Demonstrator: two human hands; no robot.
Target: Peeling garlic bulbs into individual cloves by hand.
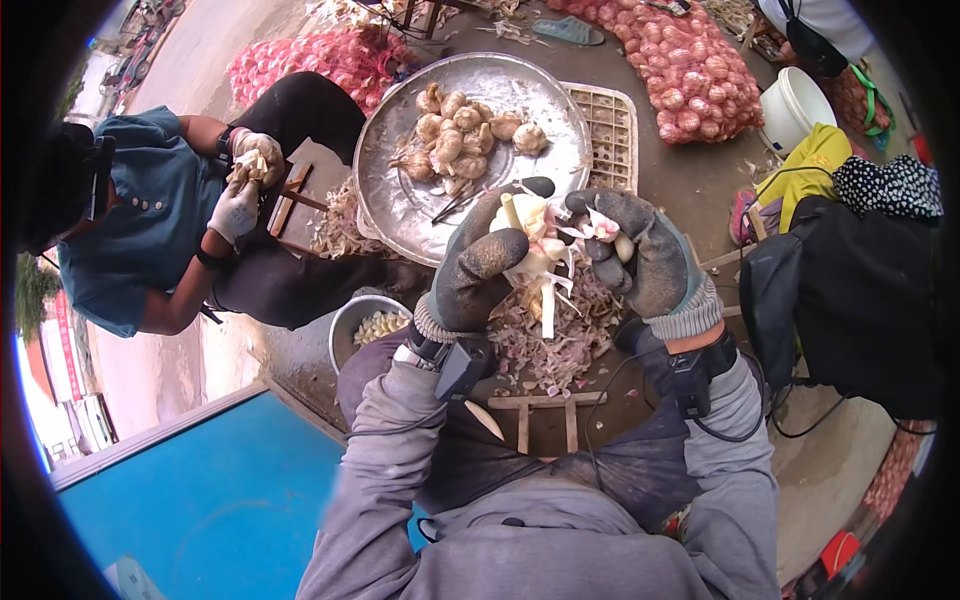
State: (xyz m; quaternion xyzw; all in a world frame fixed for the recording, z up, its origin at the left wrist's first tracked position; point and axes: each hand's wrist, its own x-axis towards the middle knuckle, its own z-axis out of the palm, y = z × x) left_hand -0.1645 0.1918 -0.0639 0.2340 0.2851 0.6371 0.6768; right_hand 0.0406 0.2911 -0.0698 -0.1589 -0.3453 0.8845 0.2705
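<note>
In grey work gloves, both hands are raised in front of me, close together. My left hand [480, 259] grips a partly broken-up garlic bulb [531, 221], its pale stalk and loose skin sticking out. My right hand [641, 251] holds a pinkish piece of garlic [601, 223] at the fingertips, and a pale clove [623, 247] shows among its lower fingers. Just beyond stands a round metal tray [559, 97] bearing several whole garlic bulbs [448, 139]. A dark slim tool [452, 205] lies on the tray's near side. Below my hands, garlic skins [559, 349] are heaped on the ground.
Peeled cloves sit in a metal bowl [339, 330] by my left knee. To the left, a seated co-worker [161, 217] in gloves handles garlic. Red mesh sacks of garlic [697, 75] and a white bucket [799, 109] stand at the back right. A plastic crate [619, 142] supports the tray.
</note>
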